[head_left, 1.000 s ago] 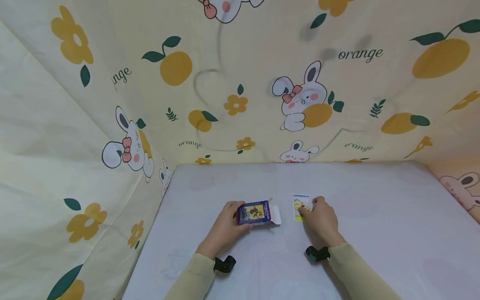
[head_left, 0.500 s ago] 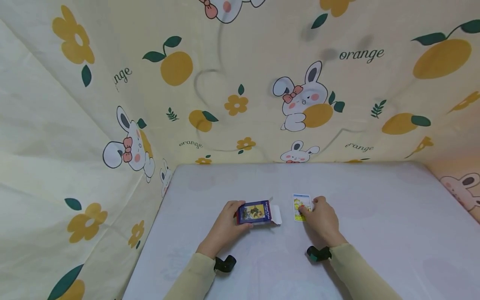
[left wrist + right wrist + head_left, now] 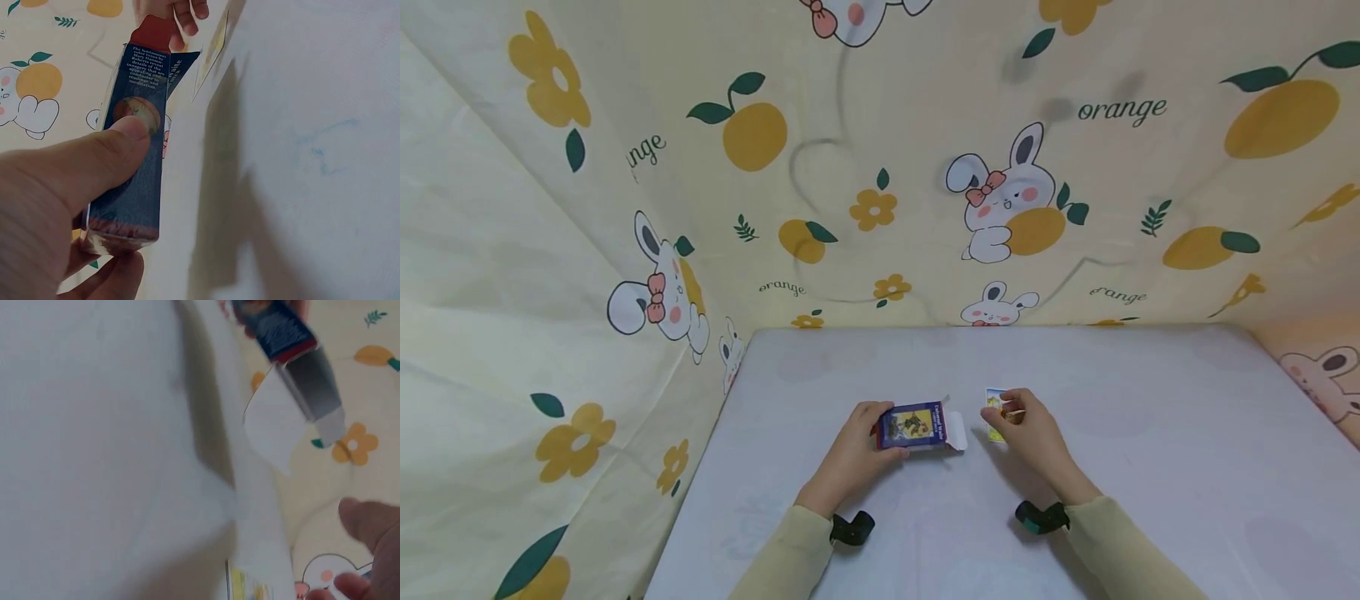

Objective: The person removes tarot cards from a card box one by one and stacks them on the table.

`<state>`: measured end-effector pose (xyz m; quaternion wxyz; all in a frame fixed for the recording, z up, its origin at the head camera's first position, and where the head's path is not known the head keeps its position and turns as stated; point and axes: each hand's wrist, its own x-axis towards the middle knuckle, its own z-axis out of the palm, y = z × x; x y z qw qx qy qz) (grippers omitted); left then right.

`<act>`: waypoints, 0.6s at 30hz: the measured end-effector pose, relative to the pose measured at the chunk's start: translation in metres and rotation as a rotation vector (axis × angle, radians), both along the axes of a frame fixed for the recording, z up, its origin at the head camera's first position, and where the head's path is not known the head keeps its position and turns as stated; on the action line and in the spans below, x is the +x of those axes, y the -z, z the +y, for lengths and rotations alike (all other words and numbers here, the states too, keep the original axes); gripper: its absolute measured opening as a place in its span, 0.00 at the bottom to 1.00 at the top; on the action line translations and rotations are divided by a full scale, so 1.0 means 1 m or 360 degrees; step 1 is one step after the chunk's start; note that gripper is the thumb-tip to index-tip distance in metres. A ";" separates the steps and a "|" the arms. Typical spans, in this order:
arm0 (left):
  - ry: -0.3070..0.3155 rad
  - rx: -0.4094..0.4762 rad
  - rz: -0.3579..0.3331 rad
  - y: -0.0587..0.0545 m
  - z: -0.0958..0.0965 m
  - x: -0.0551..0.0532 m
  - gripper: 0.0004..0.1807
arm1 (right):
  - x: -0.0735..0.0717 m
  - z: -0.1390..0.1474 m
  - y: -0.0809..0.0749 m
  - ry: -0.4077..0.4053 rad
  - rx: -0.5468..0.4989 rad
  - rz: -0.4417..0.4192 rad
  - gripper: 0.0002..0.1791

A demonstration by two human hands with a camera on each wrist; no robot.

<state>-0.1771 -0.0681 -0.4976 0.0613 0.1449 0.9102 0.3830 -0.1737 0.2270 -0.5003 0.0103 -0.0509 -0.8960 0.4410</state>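
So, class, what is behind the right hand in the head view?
An illustrated card: parts of its left side show, blue above, yellow below. The right hand covers much of the rest, so its full picture cannot be seen.

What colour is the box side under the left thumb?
The card box side is mostly dark blue, clearest in the left wrist view.

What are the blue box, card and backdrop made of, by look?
Blue box: likely thin printed cardboard, semi-gloss; white flap folds out, bottom edges catch light.
Card: likely paper stock; printed, thin edge-on in the left wrist view; finish unclear.
Backdrop: printed fabric or soft plastic sheet, mostly matte; creased, without strong glare.
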 end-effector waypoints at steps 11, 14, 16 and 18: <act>0.0029 0.0001 0.0018 -0.005 0.001 0.004 0.42 | 0.005 -0.017 -0.002 -0.0148 -0.0309 -0.0117 0.34; 0.0030 0.0005 0.0020 -0.006 0.002 0.005 0.42 | 0.005 -0.021 -0.002 -0.0166 -0.0330 -0.0122 0.34; 0.0029 0.0002 0.0023 -0.007 0.003 0.006 0.42 | 0.006 -0.023 -0.003 -0.0175 -0.0346 -0.0120 0.34; 0.0029 0.0000 0.0027 -0.007 0.003 0.006 0.42 | 0.006 -0.025 -0.003 -0.0191 -0.0358 -0.0112 0.33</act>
